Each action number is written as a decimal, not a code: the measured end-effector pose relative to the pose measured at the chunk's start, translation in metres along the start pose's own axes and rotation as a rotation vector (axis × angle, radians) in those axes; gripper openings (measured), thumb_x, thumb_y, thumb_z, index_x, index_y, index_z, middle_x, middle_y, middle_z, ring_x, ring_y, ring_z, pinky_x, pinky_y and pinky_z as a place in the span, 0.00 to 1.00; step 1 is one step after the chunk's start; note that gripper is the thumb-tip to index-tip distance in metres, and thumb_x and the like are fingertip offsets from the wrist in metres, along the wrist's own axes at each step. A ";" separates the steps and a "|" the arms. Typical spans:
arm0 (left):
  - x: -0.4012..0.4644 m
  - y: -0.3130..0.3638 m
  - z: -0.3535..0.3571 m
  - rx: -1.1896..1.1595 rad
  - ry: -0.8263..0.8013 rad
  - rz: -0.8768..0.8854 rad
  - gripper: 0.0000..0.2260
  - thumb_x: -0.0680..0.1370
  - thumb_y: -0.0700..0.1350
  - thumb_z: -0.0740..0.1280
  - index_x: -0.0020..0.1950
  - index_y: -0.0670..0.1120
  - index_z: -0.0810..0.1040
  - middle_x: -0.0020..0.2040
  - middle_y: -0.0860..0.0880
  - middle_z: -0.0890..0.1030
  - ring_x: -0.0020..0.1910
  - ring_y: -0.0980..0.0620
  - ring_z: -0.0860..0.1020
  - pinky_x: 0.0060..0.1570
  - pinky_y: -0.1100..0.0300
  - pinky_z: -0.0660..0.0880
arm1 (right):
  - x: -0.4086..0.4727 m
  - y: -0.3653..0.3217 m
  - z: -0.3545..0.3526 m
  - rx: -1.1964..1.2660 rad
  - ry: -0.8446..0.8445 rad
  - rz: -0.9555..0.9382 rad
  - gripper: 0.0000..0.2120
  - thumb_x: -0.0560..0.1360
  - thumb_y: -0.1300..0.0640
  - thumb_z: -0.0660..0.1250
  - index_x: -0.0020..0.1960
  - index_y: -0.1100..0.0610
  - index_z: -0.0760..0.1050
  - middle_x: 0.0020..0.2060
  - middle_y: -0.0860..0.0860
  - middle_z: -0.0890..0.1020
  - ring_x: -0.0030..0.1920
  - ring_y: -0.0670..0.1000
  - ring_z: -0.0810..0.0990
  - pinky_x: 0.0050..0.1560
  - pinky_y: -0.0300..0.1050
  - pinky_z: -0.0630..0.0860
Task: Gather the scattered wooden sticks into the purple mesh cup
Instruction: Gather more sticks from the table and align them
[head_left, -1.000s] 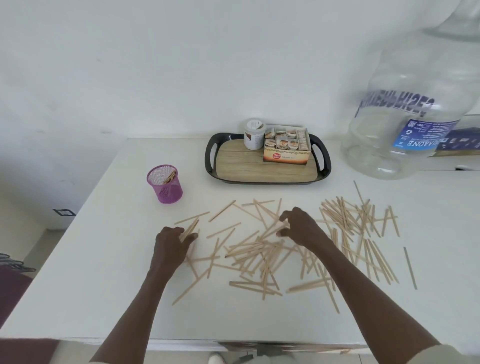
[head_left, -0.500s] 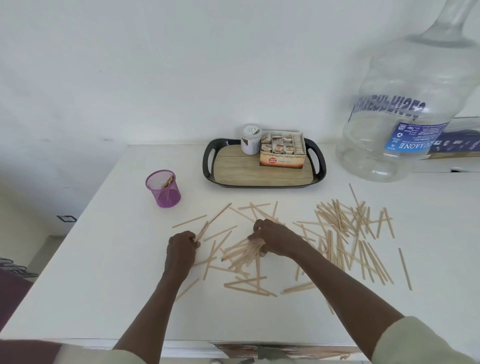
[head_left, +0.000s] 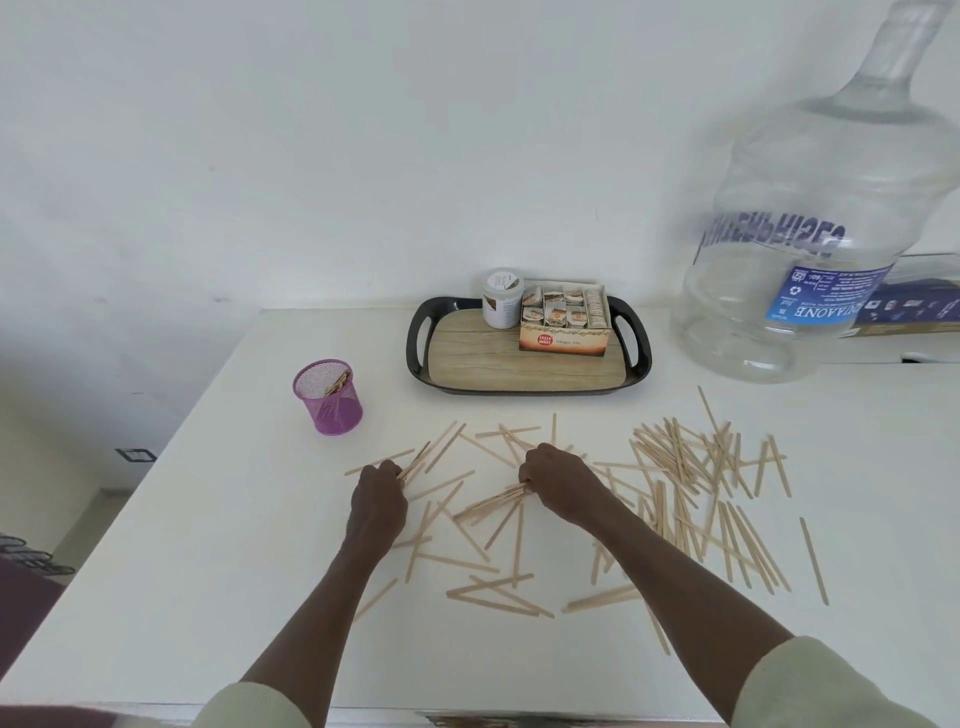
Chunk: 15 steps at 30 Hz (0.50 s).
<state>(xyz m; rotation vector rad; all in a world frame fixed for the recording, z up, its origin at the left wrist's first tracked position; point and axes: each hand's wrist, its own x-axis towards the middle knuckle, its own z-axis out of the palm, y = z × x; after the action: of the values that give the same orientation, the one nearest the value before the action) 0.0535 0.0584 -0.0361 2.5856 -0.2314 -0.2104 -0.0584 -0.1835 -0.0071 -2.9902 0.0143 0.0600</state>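
Observation:
Several pale wooden sticks (head_left: 691, 467) lie scattered across the white table (head_left: 208, 545), thickest on the right. The purple mesh cup (head_left: 328, 397) stands upright at the back left with a few sticks inside. My left hand (head_left: 378, 499) grips a small bundle of sticks that points toward the cup. My right hand (head_left: 558, 480) grips a fanned bunch of sticks (head_left: 493, 504) whose ends stick out to its left, low over the table's middle.
A black tray (head_left: 527, 384) with a wood-look base holds a white jar (head_left: 501, 299) and a box of tea sachets (head_left: 563, 322) at the back. A big clear water bottle (head_left: 831, 234) stands at the back right. The table's left edge drops off beyond the cup.
My right hand swept leftward through the pile and closed on a bunch of sticks. My left hand kept its bundle and shifted slightly toward the middle.

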 end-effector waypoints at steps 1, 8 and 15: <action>0.002 0.004 0.001 -0.015 0.009 0.028 0.11 0.79 0.34 0.57 0.55 0.41 0.77 0.51 0.40 0.76 0.51 0.39 0.76 0.44 0.55 0.67 | 0.000 0.001 -0.002 0.015 0.019 0.010 0.11 0.76 0.68 0.59 0.45 0.59 0.80 0.44 0.54 0.80 0.52 0.54 0.75 0.41 0.47 0.71; 0.006 0.050 0.010 -0.730 -0.106 -0.132 0.10 0.81 0.34 0.55 0.53 0.42 0.75 0.41 0.48 0.81 0.38 0.52 0.75 0.37 0.63 0.71 | 0.012 0.001 -0.023 0.197 0.135 0.118 0.10 0.77 0.60 0.65 0.38 0.59 0.79 0.33 0.50 0.78 0.39 0.50 0.71 0.39 0.44 0.68; 0.011 0.080 0.021 -1.172 -0.186 -0.437 0.16 0.78 0.31 0.51 0.54 0.41 0.76 0.37 0.49 0.73 0.30 0.55 0.66 0.31 0.63 0.64 | 0.023 -0.007 -0.042 0.509 0.249 0.289 0.10 0.73 0.62 0.70 0.34 0.62 0.80 0.25 0.48 0.75 0.30 0.48 0.71 0.34 0.40 0.67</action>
<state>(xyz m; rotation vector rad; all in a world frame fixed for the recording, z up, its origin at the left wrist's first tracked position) 0.0500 -0.0217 -0.0134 1.4122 0.3233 -0.5476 -0.0337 -0.1831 0.0345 -2.4465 0.4226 -0.2459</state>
